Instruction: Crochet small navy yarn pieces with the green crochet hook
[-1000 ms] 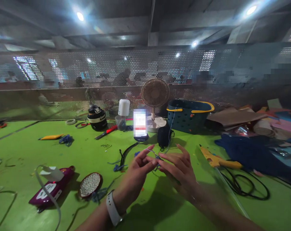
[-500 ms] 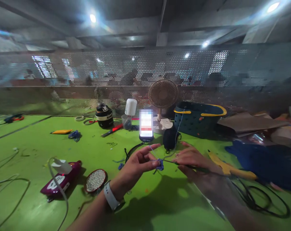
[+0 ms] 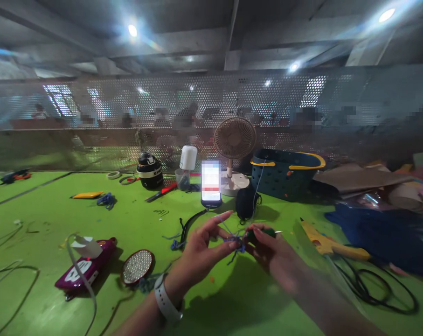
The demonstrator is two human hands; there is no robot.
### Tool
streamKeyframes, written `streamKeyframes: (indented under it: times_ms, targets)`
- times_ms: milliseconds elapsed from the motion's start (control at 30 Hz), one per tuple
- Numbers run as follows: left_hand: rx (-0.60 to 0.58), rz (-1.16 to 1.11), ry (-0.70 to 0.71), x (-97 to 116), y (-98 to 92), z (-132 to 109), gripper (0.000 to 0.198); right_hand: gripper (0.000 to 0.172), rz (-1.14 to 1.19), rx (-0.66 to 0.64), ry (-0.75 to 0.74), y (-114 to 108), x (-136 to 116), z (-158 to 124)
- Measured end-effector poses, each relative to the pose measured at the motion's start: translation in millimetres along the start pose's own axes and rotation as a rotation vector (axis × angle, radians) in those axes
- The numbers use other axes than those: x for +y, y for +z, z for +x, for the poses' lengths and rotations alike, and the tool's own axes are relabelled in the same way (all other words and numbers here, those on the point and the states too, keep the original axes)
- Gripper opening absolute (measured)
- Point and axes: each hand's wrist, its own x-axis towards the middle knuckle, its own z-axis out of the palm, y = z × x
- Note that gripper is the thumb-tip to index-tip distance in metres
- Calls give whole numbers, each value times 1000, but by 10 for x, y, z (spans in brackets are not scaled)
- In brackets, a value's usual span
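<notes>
Pinching blue yarnwork (image 3: 240, 247), between left fingers (image 3: 221, 252)

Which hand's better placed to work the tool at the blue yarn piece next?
Probably the right hand: it grips the green tool close by, while the left hand pinches the yarn piece.

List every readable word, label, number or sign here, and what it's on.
No text reads clearly.
Black jug: lettering too blurred.
Phone: screen pixelated.
Phone stand: marks too small.
Green table: handwritten scrawl, unclear.
Purple device: white label, blurred.
</notes>
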Motion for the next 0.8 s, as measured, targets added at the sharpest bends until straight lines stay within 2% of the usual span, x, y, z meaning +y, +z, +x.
streamKeyframes:
  times_ms: [67, 133, 200, 267, 333, 400, 467, 567, 800]
  targets:
    - [88, 114, 57, -37, 63, -15, 64, 17, -51, 53, -29, 44, 71, -14]
    - [162, 148, 59, -78, 123, -27, 65, 14, -250, 121, -165, 84, 103, -46]
    - [224, 101, 25, -117, 175, -38, 67, 8, -509, 148, -420, 112, 105, -85]
    - [239, -30, -32, -151, 211, -46, 69, 8, -766, 99, -751, 127, 91, -114]
    - [188, -203, -92, -179, 225, -48, 69, 16, -959, 40, -1045, 128, 70, -125]
    - [111, -337, -128, -196, 206, -36, 64, 23, -1045, 10, -1188, 118, 41, -117]
    - [37, -400, -155, -197, 153, -10, 58, 22, -1023, -22, -1207, 103, -3, -96]
    - [-70, -439, -186, -180, 37, 42, 55, 18, -946, -131, -1160, 80, -100, -60]
    - [-215, -439, -238, -156, -157, 98, 63, 19, -833, -348, -999, 22, -352, -31]
